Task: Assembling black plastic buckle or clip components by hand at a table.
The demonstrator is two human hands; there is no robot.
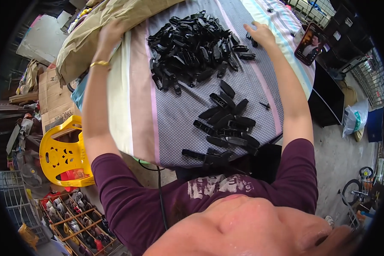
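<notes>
A large heap of black, narrow plastic pieces (187,49) lies on the far middle of the cloth-covered table (136,106). Closer to me is a smaller group of longer, rounded black pieces (226,117), loosely overlapping. My left hand (112,33) reaches to the far left and is at the brown paper or sack (83,49); motion smears its fingers. To the right of the heap, my right hand (262,35) hovers with thumb and a finger spread apart. A few black pieces (252,41) lie just beside it, partly covered by the hand.
A phone (310,44) showing a video stands at the table's right edge. At the left are a yellow plastic chair (64,149) and a cardboard box (55,96). A small black piece (265,105) lies alone on the cloth. A dark cable (161,192) hangs near my body.
</notes>
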